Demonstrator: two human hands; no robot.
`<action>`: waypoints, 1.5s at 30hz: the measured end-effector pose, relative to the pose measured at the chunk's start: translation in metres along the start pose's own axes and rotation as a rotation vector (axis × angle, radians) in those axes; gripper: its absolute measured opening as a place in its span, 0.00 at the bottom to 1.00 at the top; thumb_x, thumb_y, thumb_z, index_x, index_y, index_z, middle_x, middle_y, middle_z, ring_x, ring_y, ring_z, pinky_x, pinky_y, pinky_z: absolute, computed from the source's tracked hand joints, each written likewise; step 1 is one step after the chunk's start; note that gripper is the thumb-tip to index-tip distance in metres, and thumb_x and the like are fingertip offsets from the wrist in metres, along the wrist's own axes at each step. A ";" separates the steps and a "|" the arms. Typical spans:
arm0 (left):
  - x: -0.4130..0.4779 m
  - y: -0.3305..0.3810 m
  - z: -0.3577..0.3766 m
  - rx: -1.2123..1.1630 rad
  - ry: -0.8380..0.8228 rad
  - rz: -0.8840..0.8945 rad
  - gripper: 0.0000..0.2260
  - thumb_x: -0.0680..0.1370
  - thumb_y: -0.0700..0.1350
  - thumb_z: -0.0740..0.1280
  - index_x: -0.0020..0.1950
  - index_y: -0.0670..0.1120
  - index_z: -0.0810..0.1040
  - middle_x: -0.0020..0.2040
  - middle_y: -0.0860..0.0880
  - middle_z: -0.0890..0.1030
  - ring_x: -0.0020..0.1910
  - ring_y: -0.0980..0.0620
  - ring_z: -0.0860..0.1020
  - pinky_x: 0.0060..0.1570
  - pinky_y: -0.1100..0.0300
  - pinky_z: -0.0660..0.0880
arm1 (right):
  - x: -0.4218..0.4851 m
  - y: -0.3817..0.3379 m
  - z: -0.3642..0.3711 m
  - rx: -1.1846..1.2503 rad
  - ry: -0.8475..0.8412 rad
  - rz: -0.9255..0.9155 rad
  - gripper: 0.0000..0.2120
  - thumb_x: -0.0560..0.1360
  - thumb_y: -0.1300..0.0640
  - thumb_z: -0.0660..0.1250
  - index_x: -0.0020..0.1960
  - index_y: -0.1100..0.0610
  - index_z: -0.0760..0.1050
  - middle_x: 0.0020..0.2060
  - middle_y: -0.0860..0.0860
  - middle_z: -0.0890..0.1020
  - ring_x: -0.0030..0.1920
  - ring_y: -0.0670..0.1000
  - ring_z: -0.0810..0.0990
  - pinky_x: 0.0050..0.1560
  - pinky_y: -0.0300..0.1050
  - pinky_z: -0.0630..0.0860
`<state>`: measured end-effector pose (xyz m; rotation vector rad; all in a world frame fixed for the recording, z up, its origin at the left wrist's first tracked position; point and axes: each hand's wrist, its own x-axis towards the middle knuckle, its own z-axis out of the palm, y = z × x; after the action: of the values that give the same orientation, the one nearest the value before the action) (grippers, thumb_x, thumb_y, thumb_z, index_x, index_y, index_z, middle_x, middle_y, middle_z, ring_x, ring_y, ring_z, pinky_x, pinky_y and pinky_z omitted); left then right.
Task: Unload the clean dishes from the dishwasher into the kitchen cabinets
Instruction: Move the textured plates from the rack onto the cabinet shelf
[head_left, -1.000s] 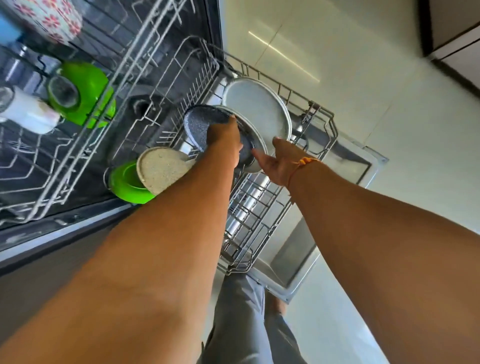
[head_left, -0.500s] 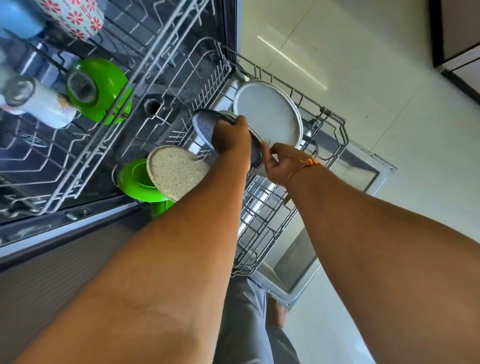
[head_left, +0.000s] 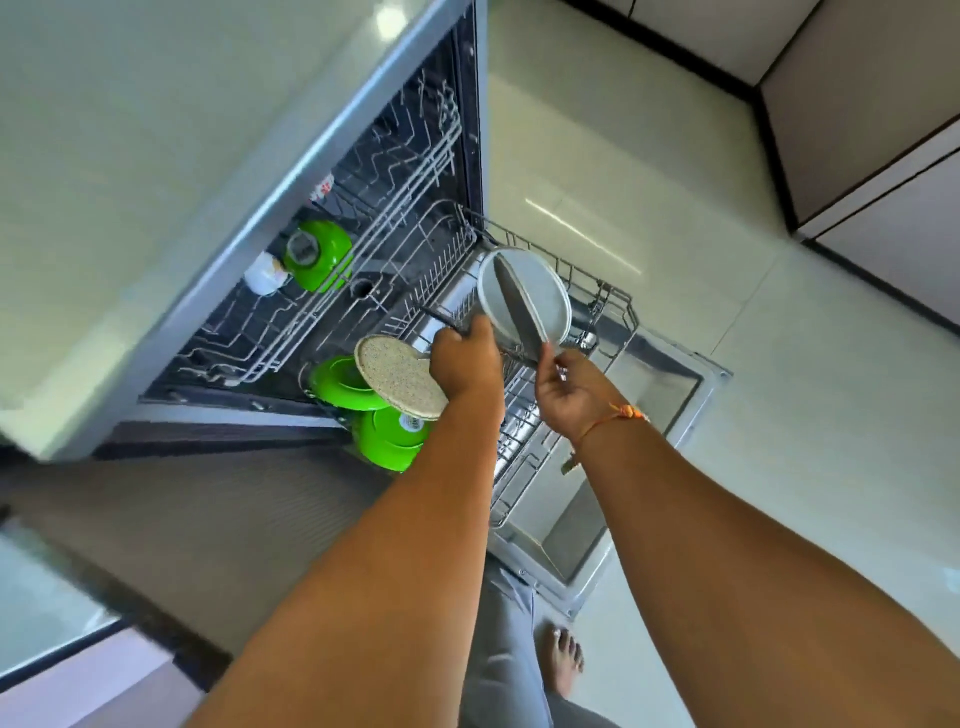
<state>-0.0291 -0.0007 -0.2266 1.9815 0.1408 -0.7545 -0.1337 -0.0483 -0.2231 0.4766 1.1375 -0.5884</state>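
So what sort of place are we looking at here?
A home kitchen, most likely. An open dishwasher has its lower rack pulled out with plates and green bowls in it, a countertop runs above it, and cabinet fronts stand across the tiled floor.

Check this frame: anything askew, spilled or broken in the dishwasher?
Nothing spilled or broken that I can see. Only oddity: the speckled plate leans tilted over the green bowls in the lower rack instead of standing upright like the grey plate.
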 end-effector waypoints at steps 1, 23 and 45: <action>-0.019 0.003 -0.008 -0.026 -0.006 0.003 0.21 0.64 0.60 0.61 0.42 0.44 0.76 0.42 0.42 0.82 0.43 0.41 0.82 0.42 0.44 0.82 | -0.016 -0.002 -0.010 -0.027 -0.022 -0.020 0.17 0.78 0.66 0.67 0.65 0.68 0.73 0.43 0.62 0.82 0.30 0.54 0.84 0.26 0.40 0.80; -0.350 -0.142 -0.227 -0.148 -0.242 -0.241 0.03 0.80 0.37 0.62 0.46 0.40 0.74 0.40 0.42 0.75 0.40 0.48 0.76 0.38 0.55 0.81 | -0.281 -0.010 -0.353 -0.572 -0.101 -0.186 0.09 0.78 0.61 0.64 0.58 0.60 0.75 0.37 0.55 0.81 0.39 0.51 0.81 0.38 0.44 0.79; -0.194 -0.224 -0.558 -0.819 0.275 -0.406 0.10 0.81 0.34 0.61 0.62 0.37 0.73 0.55 0.38 0.79 0.46 0.46 0.80 0.48 0.48 0.79 | -0.187 0.360 -0.279 -0.939 -0.116 0.145 0.04 0.78 0.60 0.63 0.45 0.59 0.75 0.31 0.53 0.80 0.34 0.49 0.81 0.35 0.41 0.78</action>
<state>-0.0233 0.6184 -0.1011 1.2576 0.8906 -0.5377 -0.1488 0.4337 -0.1261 -0.2820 1.1228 0.0803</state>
